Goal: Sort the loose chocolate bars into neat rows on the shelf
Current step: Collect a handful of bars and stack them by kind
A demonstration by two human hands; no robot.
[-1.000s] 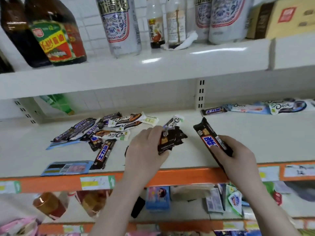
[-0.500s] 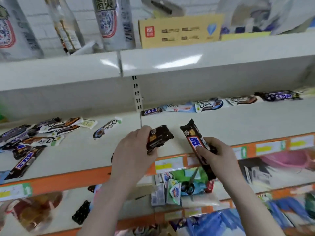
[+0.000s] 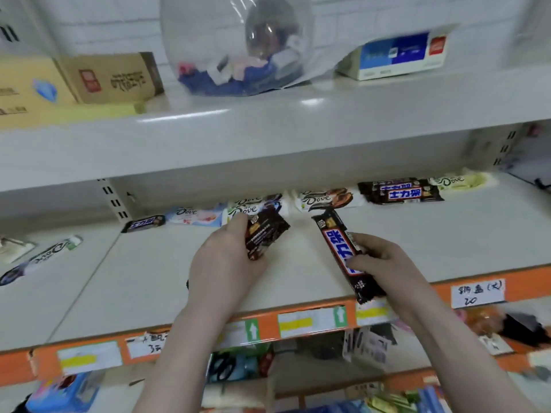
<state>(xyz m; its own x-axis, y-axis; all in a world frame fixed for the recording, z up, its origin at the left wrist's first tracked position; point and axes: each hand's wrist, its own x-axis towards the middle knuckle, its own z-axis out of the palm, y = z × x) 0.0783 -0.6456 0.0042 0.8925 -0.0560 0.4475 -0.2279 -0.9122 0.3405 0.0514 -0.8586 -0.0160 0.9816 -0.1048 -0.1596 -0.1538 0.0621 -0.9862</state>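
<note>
Left hand (image 3: 226, 257) grips a short dark choc bar (image 3: 265, 234), fingers curled round its near end, held just above the middle shelf (image 3: 179, 272). Right hand (image 3: 384, 263) pinches a long Snickers bar (image 3: 346, 254) w/ thumb and fingers clamped at mid-length, its near end hanging past the orange shelf edge (image 3: 298, 323).

Sorted row sits along the back of the shelf: a small Snickers (image 3: 144, 223) at left, then Dove bars (image 3: 259, 204), a brown Dove (image 3: 328, 199), then a Snickers stack (image 3: 401, 193). One loose Dove bar (image 3: 41, 259) lies well apart at far left.

Step in hand is likely placing both bars. Best approach, probably: match by brand, so the long bar goes onto the stack at back right, turned parallel to the back wall, label up. The short dark bar appears to have no matching group, though blur hides detail; starting a new spot beside the row seems sensible. Set down flat, ends flush w/ neighbours, w/o nudging the Dove bars just behind the left hand.
</note>
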